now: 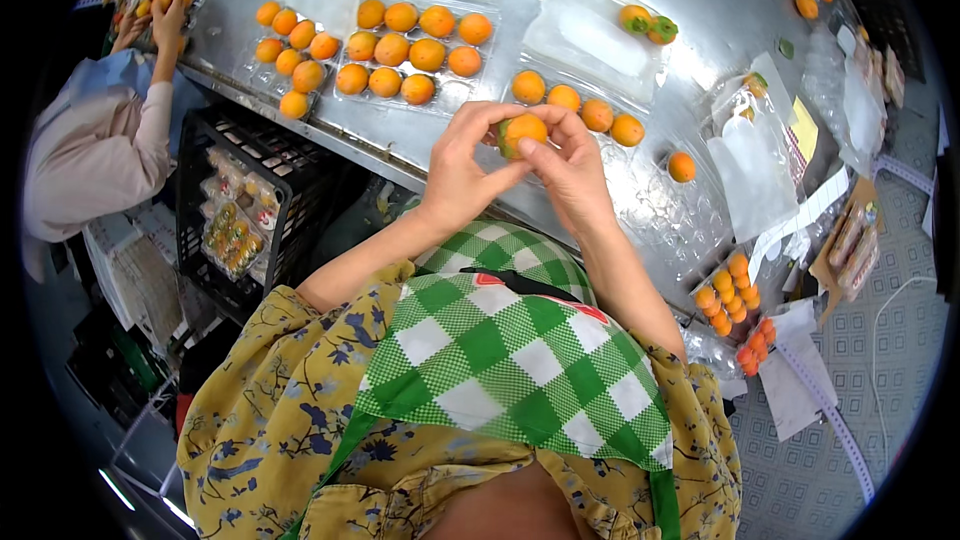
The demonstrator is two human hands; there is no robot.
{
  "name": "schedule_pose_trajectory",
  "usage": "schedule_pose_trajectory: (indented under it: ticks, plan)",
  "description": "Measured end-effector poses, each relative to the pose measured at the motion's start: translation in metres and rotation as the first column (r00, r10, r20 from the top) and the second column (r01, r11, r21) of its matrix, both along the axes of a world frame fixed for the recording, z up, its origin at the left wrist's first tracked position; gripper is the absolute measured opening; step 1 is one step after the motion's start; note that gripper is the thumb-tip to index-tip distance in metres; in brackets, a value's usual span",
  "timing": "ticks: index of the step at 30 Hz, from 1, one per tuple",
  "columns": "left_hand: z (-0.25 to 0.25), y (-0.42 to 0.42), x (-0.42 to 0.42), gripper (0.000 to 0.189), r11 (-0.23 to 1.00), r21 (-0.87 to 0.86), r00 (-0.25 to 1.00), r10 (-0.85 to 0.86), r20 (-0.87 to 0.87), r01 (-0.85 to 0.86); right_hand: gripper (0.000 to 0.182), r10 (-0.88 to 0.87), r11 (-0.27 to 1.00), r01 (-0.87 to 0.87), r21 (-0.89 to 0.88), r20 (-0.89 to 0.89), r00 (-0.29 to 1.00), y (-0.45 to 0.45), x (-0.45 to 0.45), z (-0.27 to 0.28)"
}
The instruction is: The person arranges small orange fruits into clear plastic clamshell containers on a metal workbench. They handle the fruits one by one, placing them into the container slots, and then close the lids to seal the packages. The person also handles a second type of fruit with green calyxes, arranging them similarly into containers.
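Between my left hand [463, 165] and my right hand [574, 165] is an orange persimmon [523, 133] with a green calyx, held by the fingers of both above the metal table's near edge. Just beyond my hands, a row of persimmons [563, 97] lies in a clear plastic tray. To the left of it, a clear tray holds several rows of persimmons [392, 49], and another group [289, 61] sits further left. Two persimmons with green calyxes [649, 24] rest on the far side, and a single one [682, 166] lies right of my right hand.
A black plastic crate [279, 199] with packed fruit stands below the table's left edge. At the upper left a co-worker's hands [166, 19] handle fruit. White sheets [752, 180] and plastic packaging lie on the right, near a packed tray of persimmons [726, 294]. A metal table [360, 141] spans the front.
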State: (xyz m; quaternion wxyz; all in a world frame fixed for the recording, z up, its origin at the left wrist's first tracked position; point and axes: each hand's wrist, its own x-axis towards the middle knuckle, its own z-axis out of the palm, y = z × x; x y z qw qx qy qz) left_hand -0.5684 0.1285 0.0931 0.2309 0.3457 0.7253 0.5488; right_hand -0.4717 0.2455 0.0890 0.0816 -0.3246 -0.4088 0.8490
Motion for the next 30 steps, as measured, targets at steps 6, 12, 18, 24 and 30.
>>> schedule_pose_trajectory:
  ticks: [6, 12, 18, 24, 30]
  plan:
    - [-0.009, -0.031, -0.022, 0.053, 0.99, -0.081, 0.993, 0.117, -0.021, -0.119, 0.045, 0.154, 0.988, -0.156, -0.01, -0.104, 0.983, -0.015, -0.032, -0.008]
    - [-0.034, -0.062, -0.026, 0.051, 0.936, -0.019, 0.915, 0.347, 0.204, -0.351, 0.044, 0.2, 0.929, -0.18, 0.323, -0.03, 0.979, -0.015, -0.052, -0.026]
    - [-0.063, -0.094, -0.038, 0.03, 0.824, -0.126, 0.569, 0.483, 0.665, -0.552, 0.043, 0.155, 0.194, -0.253, 0.948, 0.225, 0.962, -0.019, -0.068, -0.032]
    - [-0.07, -0.093, -0.046, 0.036, 0.752, -0.179, 0.371, 0.499, 0.784, -0.634, 0.042, 0.122, -0.117, -0.225, 0.967, 0.239, 0.963, -0.027, -0.079, -0.052]
    - [-0.073, -0.089, -0.06, 0.042, 0.694, -0.163, 0.294, 0.49, 0.82, -0.702, 0.044, 0.07, -0.233, -0.327, 0.916, 0.351, 0.934, -0.035, -0.087, -0.054]
